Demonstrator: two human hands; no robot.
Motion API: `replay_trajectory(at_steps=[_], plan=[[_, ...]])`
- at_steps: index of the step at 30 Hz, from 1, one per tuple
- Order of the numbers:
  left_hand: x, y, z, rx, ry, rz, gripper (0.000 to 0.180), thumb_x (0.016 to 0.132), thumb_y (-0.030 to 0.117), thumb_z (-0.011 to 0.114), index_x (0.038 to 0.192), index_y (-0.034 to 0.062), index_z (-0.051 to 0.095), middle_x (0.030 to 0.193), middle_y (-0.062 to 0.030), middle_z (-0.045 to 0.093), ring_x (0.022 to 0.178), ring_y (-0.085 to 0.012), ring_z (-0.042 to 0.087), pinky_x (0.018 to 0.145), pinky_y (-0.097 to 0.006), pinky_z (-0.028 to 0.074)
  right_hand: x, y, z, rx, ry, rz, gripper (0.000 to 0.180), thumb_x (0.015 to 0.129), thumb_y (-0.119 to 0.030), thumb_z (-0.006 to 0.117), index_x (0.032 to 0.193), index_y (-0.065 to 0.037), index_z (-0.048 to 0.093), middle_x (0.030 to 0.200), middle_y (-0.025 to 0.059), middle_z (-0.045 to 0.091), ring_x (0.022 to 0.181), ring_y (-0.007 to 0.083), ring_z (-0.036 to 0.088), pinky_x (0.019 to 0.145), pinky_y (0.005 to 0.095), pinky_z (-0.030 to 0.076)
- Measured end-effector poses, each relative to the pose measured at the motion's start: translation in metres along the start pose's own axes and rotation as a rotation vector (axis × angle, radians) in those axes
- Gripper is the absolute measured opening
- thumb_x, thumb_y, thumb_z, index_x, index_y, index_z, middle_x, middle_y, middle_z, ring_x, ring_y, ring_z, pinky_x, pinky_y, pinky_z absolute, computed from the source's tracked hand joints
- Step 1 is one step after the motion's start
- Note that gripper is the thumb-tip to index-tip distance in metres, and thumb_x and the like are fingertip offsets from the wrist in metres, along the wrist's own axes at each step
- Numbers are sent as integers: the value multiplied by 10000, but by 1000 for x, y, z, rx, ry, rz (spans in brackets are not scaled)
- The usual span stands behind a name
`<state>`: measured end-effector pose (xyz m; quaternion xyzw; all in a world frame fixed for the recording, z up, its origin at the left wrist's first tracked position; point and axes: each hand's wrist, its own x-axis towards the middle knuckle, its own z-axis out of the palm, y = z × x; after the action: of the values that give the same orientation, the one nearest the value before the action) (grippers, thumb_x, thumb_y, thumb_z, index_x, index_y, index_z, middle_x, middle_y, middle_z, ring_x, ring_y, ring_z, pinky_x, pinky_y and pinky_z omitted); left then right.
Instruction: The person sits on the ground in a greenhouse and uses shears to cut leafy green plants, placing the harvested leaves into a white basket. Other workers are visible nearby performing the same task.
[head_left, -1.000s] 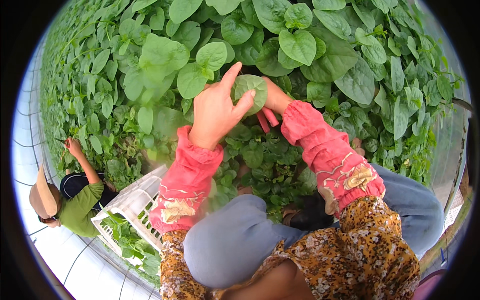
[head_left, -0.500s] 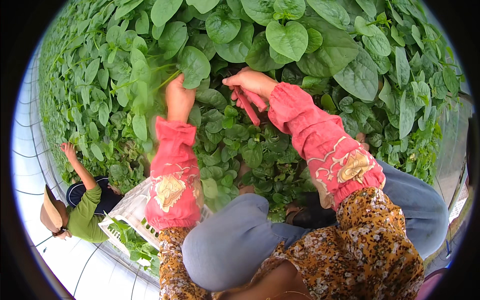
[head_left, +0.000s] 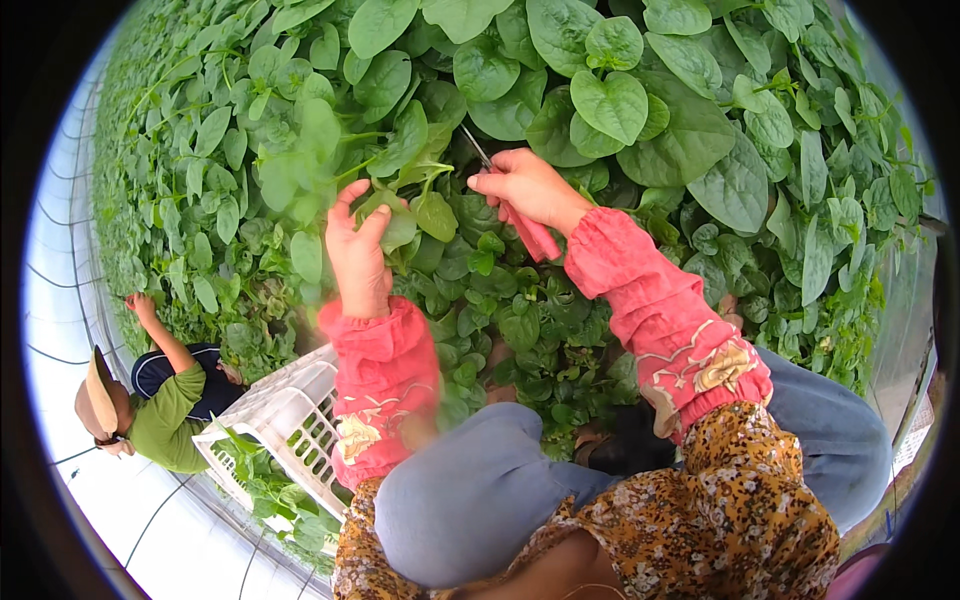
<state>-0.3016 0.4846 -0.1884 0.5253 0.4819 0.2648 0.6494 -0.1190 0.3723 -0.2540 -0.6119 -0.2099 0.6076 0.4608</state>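
My left hand [head_left: 358, 245] is curled at the base of a cut-looking leafy green shoot [head_left: 432, 212], its thumb and forefinger bent around it; the exact grip point is partly hidden by leaves. My right hand [head_left: 530, 190] is closed on red-handled snips [head_left: 535, 236]. Their narrow metal blade points up and left into the foliage, the tips close together. The hands are a short way apart, in front of a dense bank of broad, heart-shaped leaves [head_left: 610, 107]. Red patterned sleeve covers run over both my forearms.
At the left stands a white slatted plastic crate [head_left: 290, 425] with picked greens [head_left: 275, 490] in it. Beyond it a person in a green top and brimmed hat [head_left: 165, 415] reaches into the plants. My bent knees [head_left: 465, 495] are close below my hands.
My left hand has come down toward me, its fingers now more visible, with the shoot beside it. My right hand has shifted slightly right and lower, and the snips' blade now shows.
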Motion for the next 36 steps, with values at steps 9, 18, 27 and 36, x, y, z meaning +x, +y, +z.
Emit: replay_trajectory(at_steps=[9,18,27,36], plan=[[62,-6,-16,-292,232,-87,321,862,216,661,1083,-6,591,795,-34,552,639,-155,483,611,-295,444,25,-27,56,-633,112,-165,340,764,-301,600,862,18,665,868,229,663,850,387,642,770,451,498],[52,-11,-46,-293,239,-231,354,866,240,679,1090,-28,618,600,13,429,535,-111,421,524,-259,365,-8,2,-13,162,-253,288,328,865,-284,628,853,39,570,718,136,622,544,234,623,500,340,524],[-12,3,-16,999,-98,144,540,774,359,740,1190,35,621,594,-52,544,524,-179,524,536,-299,431,30,11,2,172,-190,332,346,868,-315,622,810,22,570,714,126,607,538,235,607,497,353,510],[-9,-1,-6,1354,28,473,136,739,166,655,837,72,653,828,-125,615,798,-325,590,634,-415,478,0,14,1,272,-18,154,311,859,-252,623,835,54,573,704,96,594,528,197,576,496,329,479]])
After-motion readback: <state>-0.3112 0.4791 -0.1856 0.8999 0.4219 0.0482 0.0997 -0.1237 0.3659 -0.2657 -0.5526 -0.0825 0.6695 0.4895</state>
